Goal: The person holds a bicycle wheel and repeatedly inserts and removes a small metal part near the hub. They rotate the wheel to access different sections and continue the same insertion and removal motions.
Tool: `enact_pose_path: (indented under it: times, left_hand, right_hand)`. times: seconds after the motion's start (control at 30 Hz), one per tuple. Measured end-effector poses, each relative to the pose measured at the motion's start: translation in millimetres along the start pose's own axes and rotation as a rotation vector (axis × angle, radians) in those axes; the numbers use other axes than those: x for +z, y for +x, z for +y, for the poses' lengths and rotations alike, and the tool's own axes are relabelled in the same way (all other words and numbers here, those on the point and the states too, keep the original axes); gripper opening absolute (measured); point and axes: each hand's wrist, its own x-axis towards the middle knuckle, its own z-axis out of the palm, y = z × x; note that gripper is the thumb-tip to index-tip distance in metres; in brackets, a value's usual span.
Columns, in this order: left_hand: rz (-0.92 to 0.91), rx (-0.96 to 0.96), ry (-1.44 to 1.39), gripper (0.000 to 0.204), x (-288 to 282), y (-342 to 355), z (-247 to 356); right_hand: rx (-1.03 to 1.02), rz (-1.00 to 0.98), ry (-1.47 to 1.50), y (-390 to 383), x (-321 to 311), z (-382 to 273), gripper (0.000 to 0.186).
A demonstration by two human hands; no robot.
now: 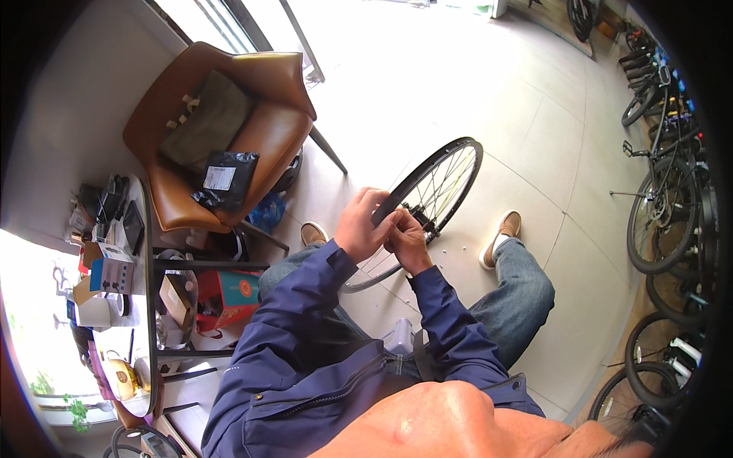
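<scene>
— What colour is the bicycle wheel?
— Black rim, silvery spokes. Jacket sleeves are navy, jeans faded blue.
— And the shoes?
— Tan with white soles. The armchair is caramel brown, holding an olive cushion and a black parcel. Floor tiles are pale grey.

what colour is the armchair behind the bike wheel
Tan brown leather armchair, beyond the bicycle wheel; shows best in the head view.

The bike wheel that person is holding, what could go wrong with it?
Both hands, left hand and right hand, grip the bicycle wheel at its rim, close to the thin spokes, so a finger might get pinched. Its lower edge looks near the smooth tiled floor, so it might slide. Small white bits by the shoe could get lost.
</scene>
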Motion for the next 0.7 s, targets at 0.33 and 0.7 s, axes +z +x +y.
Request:
enact_pose_path:
  times: [0.33,0.7]
  left_hand:
    - [-0.07,-0.078,0.034,0.034,-5,11,-1]
    - [-0.086,-0.126,0.228,0.03,-4,11,5]
  right_hand:
    - [0.052,-0.022,0.028,1,10,17,0.021]
    - [0.033,-0.044,0.02,4,4,36,0.017]
